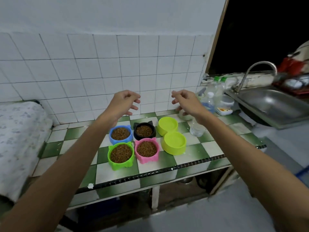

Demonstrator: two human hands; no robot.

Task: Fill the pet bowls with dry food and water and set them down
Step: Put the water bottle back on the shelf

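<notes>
Several pet bowls stand on the green-and-white tiled counter. The blue bowl, black bowl, green bowl and pink bowl hold brown dry food. Two lime bowls, the far one and the near one, stand to their right; I cannot tell what is in them. A clear water bottle stands beside the lime bowls. My left hand and my right hand hover above the bowls, fingers loosely curled, holding nothing.
A steel sink with a curved tap lies at the right. Plastic bottles and small containers crowd the corner by the tiled wall. A cloth-covered surface sits at the left. The counter's front edge has dark trim.
</notes>
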